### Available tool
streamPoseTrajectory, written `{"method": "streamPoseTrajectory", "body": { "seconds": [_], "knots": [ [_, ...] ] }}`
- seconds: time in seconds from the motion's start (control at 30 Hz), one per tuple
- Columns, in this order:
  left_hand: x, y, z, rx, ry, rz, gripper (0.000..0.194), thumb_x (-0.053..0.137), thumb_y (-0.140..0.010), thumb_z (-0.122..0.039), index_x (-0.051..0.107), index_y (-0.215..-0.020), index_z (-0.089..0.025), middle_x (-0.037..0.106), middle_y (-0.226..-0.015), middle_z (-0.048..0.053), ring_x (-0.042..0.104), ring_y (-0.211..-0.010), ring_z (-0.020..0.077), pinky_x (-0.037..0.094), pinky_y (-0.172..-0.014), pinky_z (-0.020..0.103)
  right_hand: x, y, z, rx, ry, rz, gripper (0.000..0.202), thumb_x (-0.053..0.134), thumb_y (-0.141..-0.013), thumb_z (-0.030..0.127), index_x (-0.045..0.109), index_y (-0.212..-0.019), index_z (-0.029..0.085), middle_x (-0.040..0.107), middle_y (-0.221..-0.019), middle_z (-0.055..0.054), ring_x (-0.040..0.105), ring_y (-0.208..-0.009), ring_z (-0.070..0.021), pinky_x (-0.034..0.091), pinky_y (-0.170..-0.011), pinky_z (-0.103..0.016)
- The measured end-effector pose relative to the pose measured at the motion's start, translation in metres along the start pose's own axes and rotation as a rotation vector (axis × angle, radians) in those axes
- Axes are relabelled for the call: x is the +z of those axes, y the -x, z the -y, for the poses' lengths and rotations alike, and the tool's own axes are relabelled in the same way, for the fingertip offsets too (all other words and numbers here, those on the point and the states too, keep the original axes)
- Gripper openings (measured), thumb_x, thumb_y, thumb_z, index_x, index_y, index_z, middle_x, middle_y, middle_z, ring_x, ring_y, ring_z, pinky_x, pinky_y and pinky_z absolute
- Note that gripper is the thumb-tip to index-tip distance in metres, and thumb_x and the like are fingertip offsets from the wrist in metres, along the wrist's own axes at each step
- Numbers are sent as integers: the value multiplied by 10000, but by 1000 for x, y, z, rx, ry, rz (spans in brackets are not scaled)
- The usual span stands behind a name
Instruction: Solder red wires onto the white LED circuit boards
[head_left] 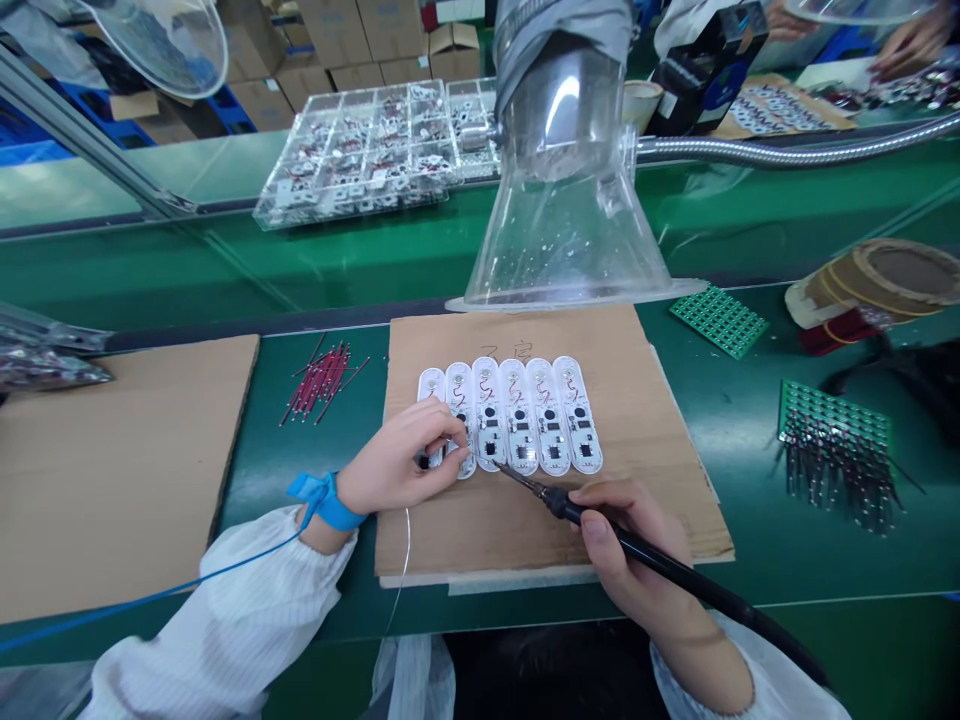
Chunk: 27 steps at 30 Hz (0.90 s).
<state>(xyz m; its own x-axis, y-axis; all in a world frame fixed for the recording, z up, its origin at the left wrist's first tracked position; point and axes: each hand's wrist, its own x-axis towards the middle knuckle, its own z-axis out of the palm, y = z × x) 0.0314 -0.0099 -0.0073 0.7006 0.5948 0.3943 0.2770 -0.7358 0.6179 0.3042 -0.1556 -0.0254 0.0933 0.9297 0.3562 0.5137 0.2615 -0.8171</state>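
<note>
My right hand [637,545] grips a black soldering iron [551,500], its tip at the lower end of one of several white oblong circuit boards [517,420]. These boards lie side by side in a row on a sheet of cardboard [652,420]. My left hand [409,450] is closed in a pinch over the leftmost boards and partly covers them. A thin silvery solder wire [407,550] trails down from beneath this hand; its upper end is hidden by the fingers. A blue strap with a cord circles the left wrist.
Above the boards hangs a clear fume hood [570,240]. Red wires [322,380] lie to the left, near another cardboard sheet [112,480]. On the right are green boards [720,318], black wires [840,475] and a brown roll [885,280]. Parts trays [367,150] and another person's hands [911,45] are beyond.
</note>
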Motion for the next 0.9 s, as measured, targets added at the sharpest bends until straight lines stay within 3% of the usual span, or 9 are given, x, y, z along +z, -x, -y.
{"method": "streamPoseTrajectory", "body": {
  "seconds": [0.5,0.7,0.9],
  "knots": [
    [-2,0,1,17,-5,8,123,629,-1001,-107,617,-951,-219,463,-715,-60,486,-671,139,406,-632,264,0,0,-4,10,-37,8,187,674,-1116,470,736,-1092,294,833,-892,-4,827,-695,-181,654,-600,-252],
    [0,-2,1,33,-10,11,123,631,-997,-106,615,-962,-223,463,-717,-60,488,-669,142,408,-632,261,0,-1,-4,1,-31,70,214,698,-1100,484,749,-1074,278,836,-861,-21,834,-708,-204,652,-593,-267],
    [-22,6,0,-42,-24,-23,124,589,-1081,-119,646,-1030,-217,582,-812,-19,557,-729,150,469,-674,261,-2,7,-16,58,-153,15,173,707,-1100,439,751,-1153,280,812,-934,-32,812,-752,-197,675,-670,-290]
  ]
}}
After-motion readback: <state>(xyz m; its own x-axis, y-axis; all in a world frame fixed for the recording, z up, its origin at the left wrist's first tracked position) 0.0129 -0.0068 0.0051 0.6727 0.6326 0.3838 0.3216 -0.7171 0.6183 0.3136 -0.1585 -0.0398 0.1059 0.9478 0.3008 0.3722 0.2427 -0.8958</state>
